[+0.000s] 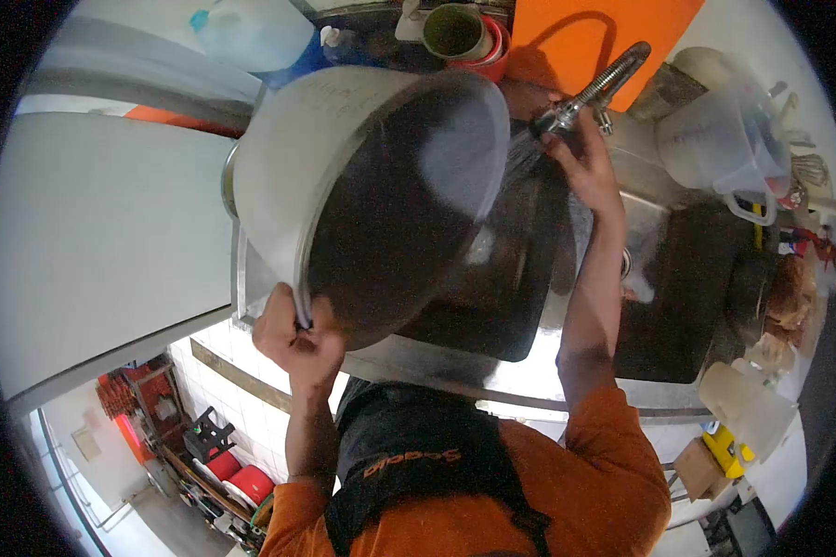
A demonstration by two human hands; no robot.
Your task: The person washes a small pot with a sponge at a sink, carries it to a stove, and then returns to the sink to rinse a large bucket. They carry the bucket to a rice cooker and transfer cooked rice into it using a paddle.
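A large whitish tub [279, 158] is tipped on its side over the sink, its dark open mouth facing right. My left hand [299, 336] grips the tub's lower rim, fingers wrapped round it. Up at the right, my right hand [587, 162] holds a metal spray head [559, 118], and water sprays from it toward the inside of the tub. The spray head and the tub are apart. Below them lies a dark sink basin [492, 325], partly hidden by the tub.
A second sink basin [678, 316] is at the right. Beyond it stand a clear jug [715, 139] and a whisk [809, 169]. Red and green containers [455, 33], a large bottle [255, 35] and an orange board [567, 46] are at the back. A pale panel [111, 241] fills the left.
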